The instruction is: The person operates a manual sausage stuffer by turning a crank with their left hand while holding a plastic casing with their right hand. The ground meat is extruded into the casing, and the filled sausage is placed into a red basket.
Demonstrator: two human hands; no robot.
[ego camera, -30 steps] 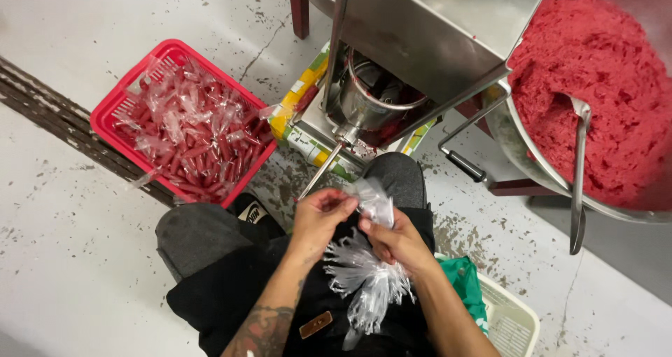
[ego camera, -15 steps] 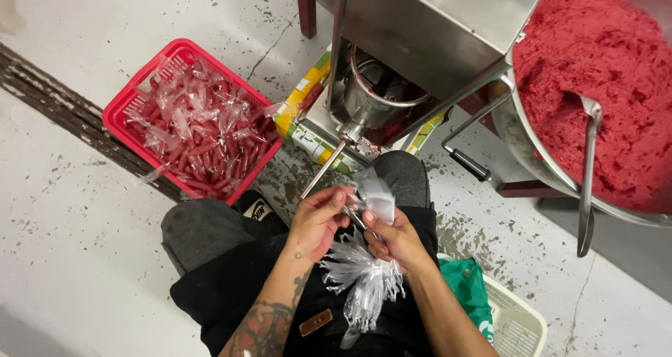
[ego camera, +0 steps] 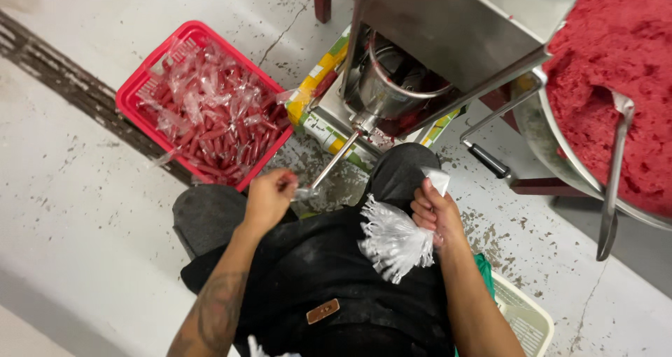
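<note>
My left hand (ego camera: pixel 269 199) pinches one clear plastic sleeve (ego camera: pixel 302 192) at the tip of the thin metal nozzle (ego camera: pixel 334 162) that slopes down from the steel filling machine (ego camera: pixel 392 91). My right hand (ego camera: pixel 434 210) is closed on a bunch of clear plastic sleeves (ego camera: pixel 393 239) that fans out over my lap, on the black apron (ego camera: pixel 329 273). Both hands are apart, the left at the nozzle, the right by my right knee.
A red basket (ego camera: pixel 140 91) of filled red sleeves sits on the floor at the left. At the right, a large steel bowl (ego camera: pixel 546 140) holds red ground mixture with a metal ladle (ego camera: pixel 612 182) in it. A pale crate (ego camera: pixel 521 315) stands beside my right arm.
My hands were together over the bunch of sleeves. The left hand has since moved left and up to the nozzle tip with a single sleeve; the right hand stays with the bunch.
</note>
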